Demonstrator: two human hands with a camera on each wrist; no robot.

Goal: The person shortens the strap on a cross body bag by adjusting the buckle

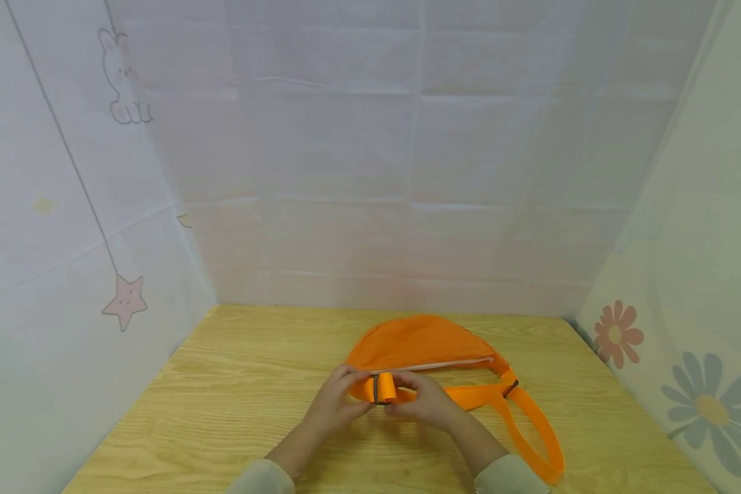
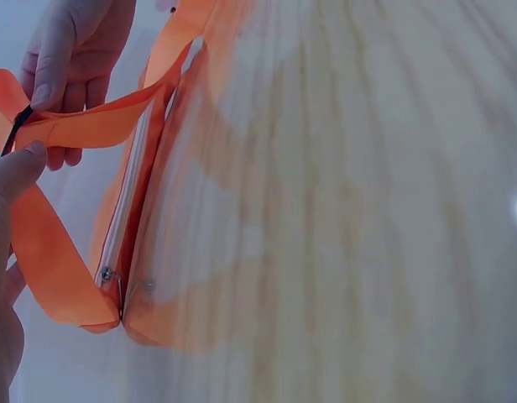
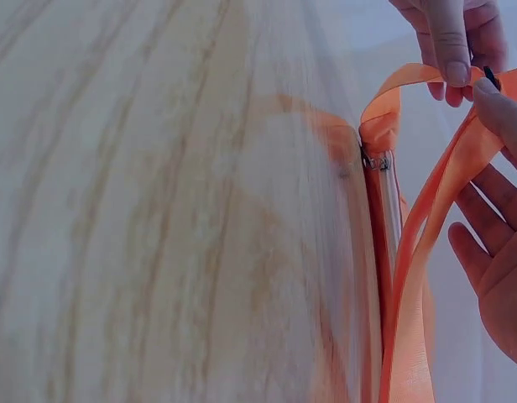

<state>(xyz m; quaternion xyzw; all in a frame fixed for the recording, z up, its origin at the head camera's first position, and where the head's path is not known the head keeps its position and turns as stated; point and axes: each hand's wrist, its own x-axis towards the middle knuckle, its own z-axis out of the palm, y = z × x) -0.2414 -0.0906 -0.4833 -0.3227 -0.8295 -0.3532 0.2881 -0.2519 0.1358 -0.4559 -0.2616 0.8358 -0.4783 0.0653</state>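
Note:
An orange waist bag (image 1: pixel 422 343) lies on the table, its pale zipper (image 1: pixel 451 365) facing me. In front of it, both hands hold up a looped part of its orange strap (image 1: pixel 386 387), threaded through a dark slider buckle (image 1: pixel 376 389). My left hand (image 1: pixel 336 405) pinches the strap at the buckle's left side. On the other side my right hand (image 1: pixel 429 401) pinches the strap close to the buckle, thumb below and fingers above in the head view. The right wrist view shows my right thumb (image 3: pixel 498 105) near the dark buckle (image 3: pixel 491 77). Fingers partly hide the strap.
The strap's long loop (image 1: pixel 546 439) trails to the right over the wooden table (image 1: pixel 222 412). A second dark buckle (image 1: pixel 511 388) sits near the bag's right end. Printed cloth walls (image 1: pixel 407 171) stand behind and at both sides.

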